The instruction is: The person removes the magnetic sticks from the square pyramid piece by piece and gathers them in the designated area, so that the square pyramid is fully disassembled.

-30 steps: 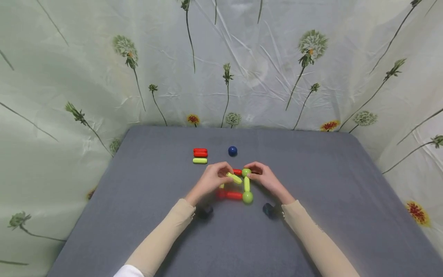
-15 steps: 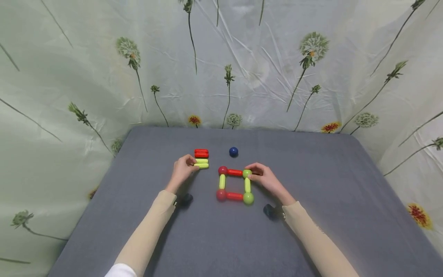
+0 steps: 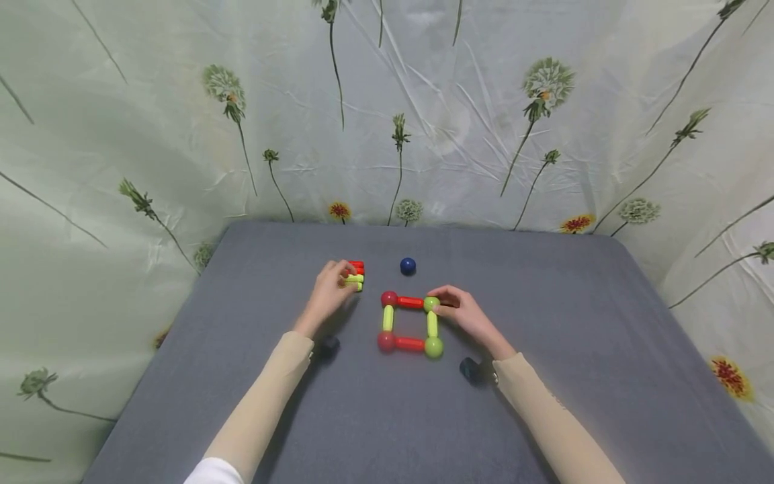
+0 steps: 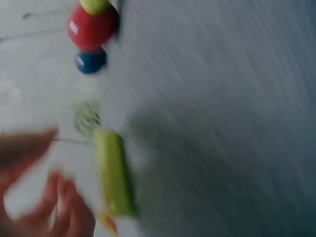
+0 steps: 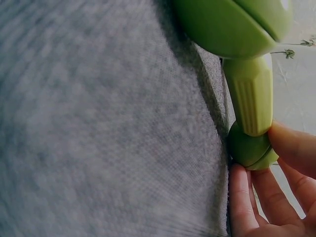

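In the head view, my left hand hovers at the row of loose sticks, fingers bent and partly covering it. The left wrist view, blurred, shows thumb and fingertips apart from a yellow-green stick. Two yellow-green sticks lie beside two red sticks. My right hand pinches the green ball at the far right corner of a flat square. That square has red balls on its left, another green ball near right, red bars and yellow-green bars.
A dark blue ball lies beyond the square. Everything rests on a grey cloth-covered table. A flower-printed curtain hangs behind the table and along its sides.
My left hand carried a yellow-green stick from above the square leftward, set it beside the other one and let go, then shifted slightly forward and right. My right hand stayed on the green ball.
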Tool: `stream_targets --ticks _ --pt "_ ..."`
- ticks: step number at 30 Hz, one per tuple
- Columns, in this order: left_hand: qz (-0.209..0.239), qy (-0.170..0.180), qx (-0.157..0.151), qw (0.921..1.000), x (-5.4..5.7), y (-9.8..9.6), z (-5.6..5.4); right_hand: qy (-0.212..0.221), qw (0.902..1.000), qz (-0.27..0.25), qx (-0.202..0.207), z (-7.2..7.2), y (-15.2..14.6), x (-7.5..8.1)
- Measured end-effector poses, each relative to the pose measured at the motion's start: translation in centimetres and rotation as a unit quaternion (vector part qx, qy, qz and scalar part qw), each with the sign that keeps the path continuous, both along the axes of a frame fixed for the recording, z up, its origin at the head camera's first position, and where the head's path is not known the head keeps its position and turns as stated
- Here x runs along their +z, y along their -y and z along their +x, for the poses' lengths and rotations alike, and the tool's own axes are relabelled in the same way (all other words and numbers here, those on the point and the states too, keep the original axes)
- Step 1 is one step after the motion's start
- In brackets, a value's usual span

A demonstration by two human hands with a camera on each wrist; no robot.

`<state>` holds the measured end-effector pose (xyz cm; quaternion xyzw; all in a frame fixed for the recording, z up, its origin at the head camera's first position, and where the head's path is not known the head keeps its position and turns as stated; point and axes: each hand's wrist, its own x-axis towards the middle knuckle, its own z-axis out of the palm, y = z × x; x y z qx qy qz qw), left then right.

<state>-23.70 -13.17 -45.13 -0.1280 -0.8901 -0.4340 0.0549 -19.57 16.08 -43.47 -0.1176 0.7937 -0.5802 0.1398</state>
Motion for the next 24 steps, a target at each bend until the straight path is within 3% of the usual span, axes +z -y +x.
stream_targets --ticks 2,4,6,8,13,24 --pt "-0.006 0.014 -0.086 0.9962 0.3 -1.0 0.2 -0.001 1.0000 0.000 -0.002 0.1 0.0 0.1" --pt "-0.021 0.041 -0.163 0.9855 0.6 -2.0 0.3 -0.001 1.0000 0.000 -0.005 0.1 0.0 0.2" --pt "-0.054 0.048 -0.211 0.9748 0.7 -2.9 0.4 -0.001 1.0000 -0.002 -0.006 0.1 0.0 0.1" --pt "-0.093 0.043 -0.232 0.9674 0.6 -3.7 0.3 0.000 1.0000 -0.003 -0.005 0.1 0.0 0.1" --pt "-0.143 0.025 -0.231 0.9620 0.4 -4.9 -0.2 0.000 1.0000 -0.001 -0.006 0.1 0.0 0.0" --pt "-0.122 0.039 -0.191 0.9732 0.7 -5.4 -0.8 0.001 0.9999 0.004 -0.012 -0.1 0.2 -0.1"
